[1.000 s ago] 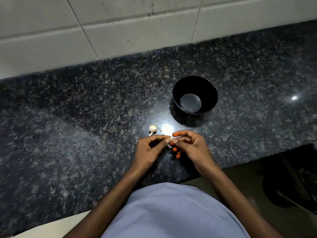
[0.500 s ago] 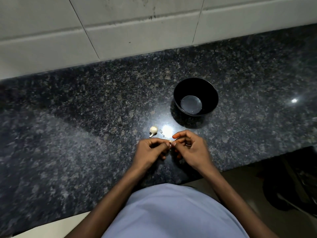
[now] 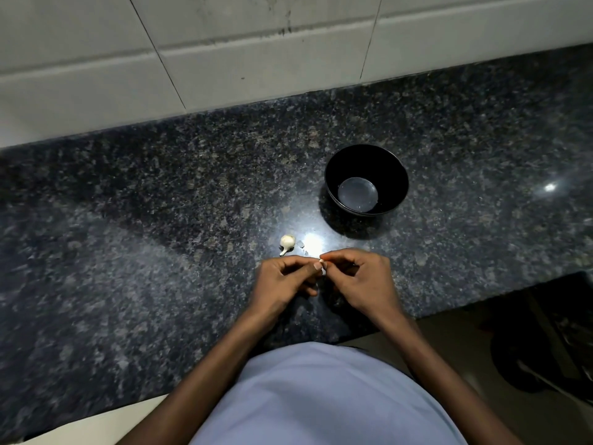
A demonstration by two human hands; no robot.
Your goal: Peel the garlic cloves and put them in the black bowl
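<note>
1. You look down on a dark speckled stone worktop that runs up to a pale tiled wall at the far side.
2. Your left hand and right hand meet just above the worktop's near edge, fingertips almost touching.
3. Both hands have their fingers curled, and together they pinch a small pale garlic clove between thumbs and forefingers. Only a sliver of the clove shows between the fingertips, so you cannot tell how much skin is left on it.
4. A second piece of garlic, whitish with a short stem, lies on the worktop just beyond your left hand, apart from it.
5. A few tiny pale skin flakes lie next to that piece, beside a bright glare of reflected light.
6. The black bowl stands upright on the worktop further back and to the right of your hands, well apart from them. Its inside shows only a shiny flat bottom.
7. Your light blue shirt fills the bottom of the view, with both bare forearms reaching forward from it.
</note>
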